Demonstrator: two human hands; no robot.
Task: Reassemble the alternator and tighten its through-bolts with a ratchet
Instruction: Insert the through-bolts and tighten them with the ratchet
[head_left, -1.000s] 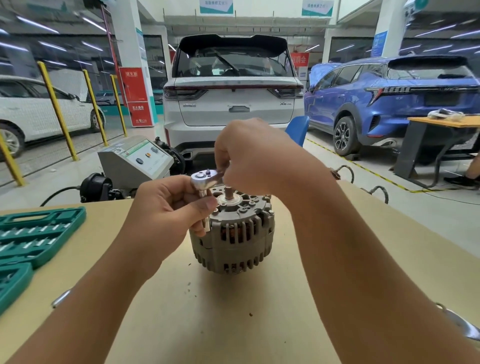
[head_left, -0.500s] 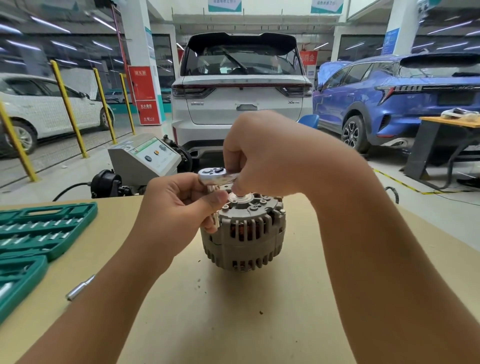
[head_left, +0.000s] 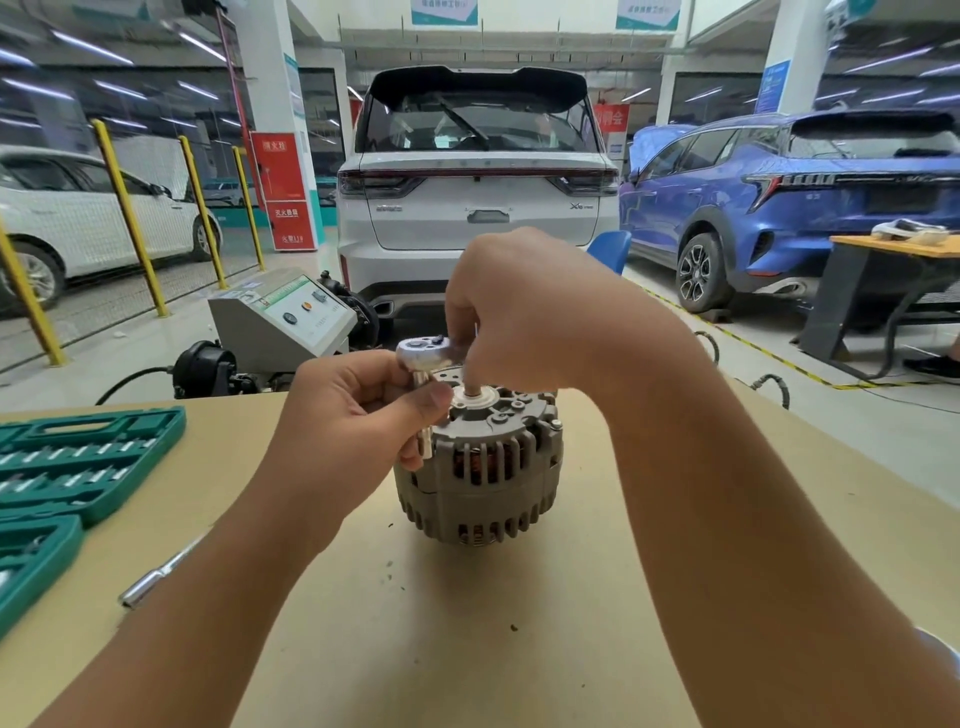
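Both hands meet over the alternator (head_left: 480, 467). The left hand (head_left: 358, 415) is curled, its thumb and fingers pinching the socket extension that drops from the ratchet (head_left: 423, 353) head down the alternator's left edge. The right hand (head_left: 524, 312) is closed in a fist round the ratchet handle, which is hidden inside it; only the shiny round head shows, level and just above the housing.

From the left, a green socket case (head_left: 78, 462) lies open on the tan worktop (head_left: 467, 623), rows of bits in its tray, with a second green tray nearer the bottom corner. Just beside it lies a loose chrome extension bar (head_left: 156, 577), partly under the left forearm. Beyond the worktop's far edge stands a grey test machine (head_left: 291, 322) with a sloped panel, and a black motor-like unit beside it on the floor side. Yellow posts (head_left: 130, 218) line the left of the garage in front of a white car. A white SUV (head_left: 478, 208) faces away at centre, a blue SUV (head_left: 779, 208) at right, then an orange-topped desk (head_left: 893, 247).

The alternator stands upright at mid-worktop, shaft end up, grey ribbed casing with copper windings showing through the slots. A few dark specks dot the surface round it.
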